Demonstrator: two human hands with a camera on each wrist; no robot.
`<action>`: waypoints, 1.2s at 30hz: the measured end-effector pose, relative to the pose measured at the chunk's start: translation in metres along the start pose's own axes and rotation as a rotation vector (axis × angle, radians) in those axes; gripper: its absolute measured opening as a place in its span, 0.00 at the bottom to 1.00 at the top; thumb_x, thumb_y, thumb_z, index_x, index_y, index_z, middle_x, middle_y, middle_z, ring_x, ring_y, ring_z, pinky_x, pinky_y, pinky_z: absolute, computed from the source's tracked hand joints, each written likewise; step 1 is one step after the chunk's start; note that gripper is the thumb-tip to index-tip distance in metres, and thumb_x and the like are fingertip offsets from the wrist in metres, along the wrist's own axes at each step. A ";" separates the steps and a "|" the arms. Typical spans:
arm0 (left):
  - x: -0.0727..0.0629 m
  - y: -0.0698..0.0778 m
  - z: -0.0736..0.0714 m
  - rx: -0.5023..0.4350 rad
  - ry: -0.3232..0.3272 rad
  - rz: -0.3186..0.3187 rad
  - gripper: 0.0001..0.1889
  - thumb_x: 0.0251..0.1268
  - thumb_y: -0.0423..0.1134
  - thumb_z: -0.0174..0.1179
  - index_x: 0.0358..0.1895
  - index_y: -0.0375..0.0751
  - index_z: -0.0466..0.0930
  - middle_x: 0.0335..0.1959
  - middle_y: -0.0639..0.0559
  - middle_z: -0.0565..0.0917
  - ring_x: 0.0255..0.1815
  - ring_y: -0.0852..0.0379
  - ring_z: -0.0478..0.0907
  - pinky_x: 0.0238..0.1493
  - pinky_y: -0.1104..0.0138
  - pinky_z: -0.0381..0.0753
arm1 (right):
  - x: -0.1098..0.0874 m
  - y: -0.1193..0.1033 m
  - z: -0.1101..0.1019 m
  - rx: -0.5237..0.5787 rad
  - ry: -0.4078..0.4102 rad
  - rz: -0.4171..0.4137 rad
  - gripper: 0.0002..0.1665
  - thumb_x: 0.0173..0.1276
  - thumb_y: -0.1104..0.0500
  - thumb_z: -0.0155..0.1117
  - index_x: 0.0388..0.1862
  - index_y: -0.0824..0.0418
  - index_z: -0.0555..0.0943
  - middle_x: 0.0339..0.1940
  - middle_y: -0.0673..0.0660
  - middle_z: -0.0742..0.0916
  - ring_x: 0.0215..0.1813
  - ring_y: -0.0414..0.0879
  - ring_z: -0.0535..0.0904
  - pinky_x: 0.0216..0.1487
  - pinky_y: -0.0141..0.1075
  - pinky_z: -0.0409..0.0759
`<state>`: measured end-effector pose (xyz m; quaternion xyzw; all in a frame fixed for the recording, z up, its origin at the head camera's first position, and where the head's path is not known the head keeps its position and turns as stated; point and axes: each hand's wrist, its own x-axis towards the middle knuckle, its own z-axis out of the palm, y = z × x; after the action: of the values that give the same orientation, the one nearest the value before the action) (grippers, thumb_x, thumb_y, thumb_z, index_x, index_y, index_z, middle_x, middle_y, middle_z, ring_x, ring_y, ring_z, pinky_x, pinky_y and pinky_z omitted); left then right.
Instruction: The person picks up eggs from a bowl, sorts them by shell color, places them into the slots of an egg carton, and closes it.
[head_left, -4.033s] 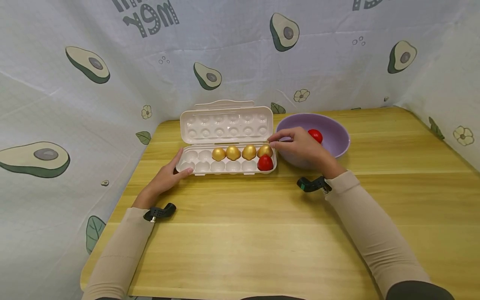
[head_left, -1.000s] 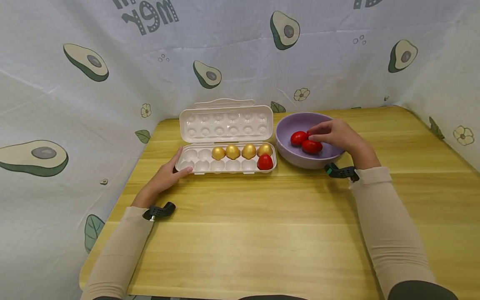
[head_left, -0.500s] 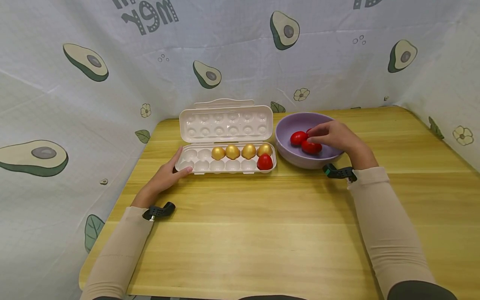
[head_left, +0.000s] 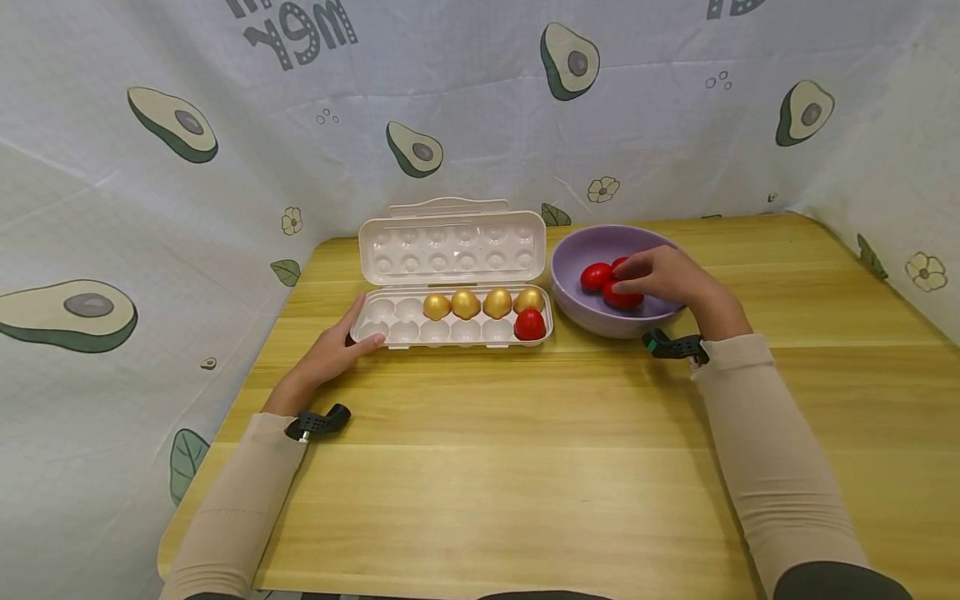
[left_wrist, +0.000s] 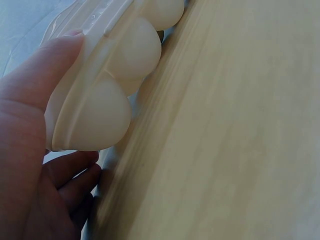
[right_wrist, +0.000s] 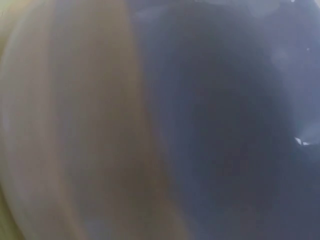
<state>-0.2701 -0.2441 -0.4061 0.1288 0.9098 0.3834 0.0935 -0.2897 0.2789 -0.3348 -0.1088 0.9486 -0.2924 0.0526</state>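
Sheet (head_left: pixel 480 92): hung behind and beside the table; pale, printed with avocados, leaves and flowers.
Table (head_left: pixel 480 467): light wood grain; bore carton and bowl near its far edge.
Sleeves (head_left: pixel 772 458): beige, both forearms.
Carton (head_left: pixel 453 250): white, lid raised at the back; two rows of cups.
Bowl (head_left: pixel 592 323): purple, just right of the carton; blurred in the right wrist view.
Left hand (head_left: pixel 330 350): gripped the carton's left end, thumb over the front rim, fingers round the end.
Right hand (head_left: pixel 671 275): reached into the bowl, thumb and fingers bent over the red eggs; could not tell whether it pinched one.
Gold eggs (head_left: pixel 466 305): four, in the carton's back row, right-hand cups.
Red eggs (head_left: pixel 597 277): three visible in the bowl, clustered; one in the carton's front row, rightmost cup.
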 end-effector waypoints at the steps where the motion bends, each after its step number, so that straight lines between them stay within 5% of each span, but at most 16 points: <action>1: 0.000 0.000 0.000 0.000 0.000 -0.001 0.48 0.65 0.63 0.54 0.78 0.58 0.33 0.77 0.40 0.47 0.76 0.40 0.47 0.72 0.45 0.48 | 0.000 0.000 0.000 -0.010 -0.002 -0.004 0.25 0.63 0.52 0.69 0.53 0.67 0.82 0.48 0.64 0.85 0.52 0.57 0.75 0.56 0.51 0.72; 36: 0.000 -0.001 0.000 -0.004 0.006 0.022 0.48 0.66 0.61 0.55 0.79 0.56 0.34 0.77 0.39 0.49 0.75 0.40 0.48 0.72 0.46 0.49 | 0.003 -0.007 0.005 -0.162 -0.068 -0.010 0.28 0.60 0.52 0.72 0.53 0.69 0.81 0.46 0.64 0.84 0.48 0.57 0.73 0.54 0.53 0.71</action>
<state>-0.2704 -0.2449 -0.4066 0.1374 0.9078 0.3867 0.0869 -0.2902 0.2698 -0.3354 -0.1275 0.9663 -0.2111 0.0743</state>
